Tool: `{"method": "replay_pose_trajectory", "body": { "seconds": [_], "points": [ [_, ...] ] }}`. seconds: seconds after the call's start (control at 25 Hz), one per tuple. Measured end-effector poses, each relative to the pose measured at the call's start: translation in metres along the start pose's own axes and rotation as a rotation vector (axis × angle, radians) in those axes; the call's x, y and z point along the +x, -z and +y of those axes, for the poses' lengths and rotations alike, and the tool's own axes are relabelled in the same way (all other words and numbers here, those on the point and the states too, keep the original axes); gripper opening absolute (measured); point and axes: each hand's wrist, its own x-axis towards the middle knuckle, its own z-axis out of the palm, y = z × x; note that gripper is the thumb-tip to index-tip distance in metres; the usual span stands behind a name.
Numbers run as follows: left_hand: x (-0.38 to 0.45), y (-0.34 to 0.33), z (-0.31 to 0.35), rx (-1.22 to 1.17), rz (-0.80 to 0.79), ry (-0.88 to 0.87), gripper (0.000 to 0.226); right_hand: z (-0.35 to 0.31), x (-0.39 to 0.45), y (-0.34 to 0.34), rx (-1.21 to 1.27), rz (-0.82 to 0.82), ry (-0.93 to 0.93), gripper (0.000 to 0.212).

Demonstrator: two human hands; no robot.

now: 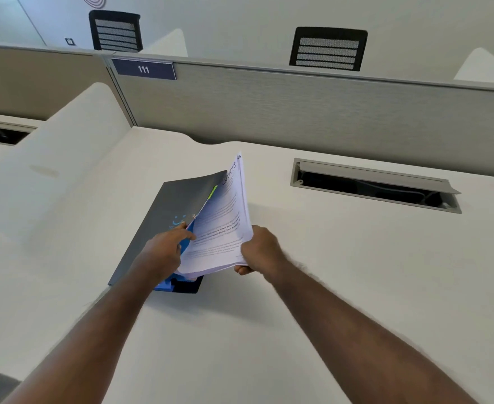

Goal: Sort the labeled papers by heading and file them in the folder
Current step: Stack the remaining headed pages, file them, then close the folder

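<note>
A dark grey folder (170, 211) with a blue smile logo lies on the white desk (356, 272), its cover partly lifted. A stack of white printed papers (222, 225), the top sheet handwritten "SPORTS", stands tilted up out of the folder. My right hand (258, 247) grips the stack's lower right corner. My left hand (167, 247) holds the folder's cover edge beside the papers, over a blue inner pocket (186, 246). A green tab (212, 192) shows at the folder's edge.
An open cable tray (374, 185) is set in the desk at the back right. A grey partition (298, 103) with a "111" plate (143, 69) runs behind. A white side divider (59, 158) stands at left. Two black chairs sit beyond.
</note>
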Motion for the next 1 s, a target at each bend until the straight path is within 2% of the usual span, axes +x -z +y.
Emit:
{"method": "replay_pose_trajectory", "body": {
  "seconds": [0.08, 0.16, 0.24, 0.32, 0.36, 0.44, 0.52, 0.76, 0.88, 1.0],
  "points": [
    [0.002, 0.001, 0.004, 0.042, -0.011, 0.006, 0.044, 0.006, -0.003, -0.024, 0.048, -0.022, 0.015, 0.04],
    [0.001, 0.0, 0.009, 0.07, -0.006, 0.005, 0.046, 0.012, -0.002, -0.043, 0.062, -0.112, -0.01, 0.035],
    [-0.001, -0.002, 0.014, 0.081, -0.005, 0.015, 0.047, 0.01, 0.004, -0.047, 0.099, -0.205, -0.116, 0.034],
    [-0.007, -0.005, 0.018, 0.102, -0.02, 0.006, 0.049, 0.007, 0.015, -0.037, 0.156, -0.205, -0.182, 0.025],
    [-0.01, -0.007, 0.02, 0.101, -0.03, 0.004, 0.05, 0.006, 0.021, -0.032, 0.136, -0.183, -0.175, 0.021],
    [-0.015, -0.011, 0.023, 0.09, -0.045, 0.012, 0.053, 0.006, 0.029, -0.026, 0.038, -0.169, -0.151, 0.025],
    [-0.017, -0.017, 0.029, 0.085, -0.067, 0.016, 0.054, 0.009, 0.029, -0.029, -0.052, -0.199, -0.143, 0.028],
    [-0.015, -0.025, 0.043, -0.017, -0.075, 0.045, 0.062, 0.012, 0.032, -0.046, -0.274, -0.291, -0.153, 0.016],
    [-0.02, -0.02, 0.056, 0.043, -0.151, 0.042, 0.065, 0.004, 0.035, -0.039, -0.325, -0.297, -0.188, 0.019],
    [-0.034, -0.018, 0.078, 0.097, -0.07, -0.003, 0.058, 0.0, 0.037, -0.039, -0.311, -0.31, -0.268, 0.024]
  ]
}}
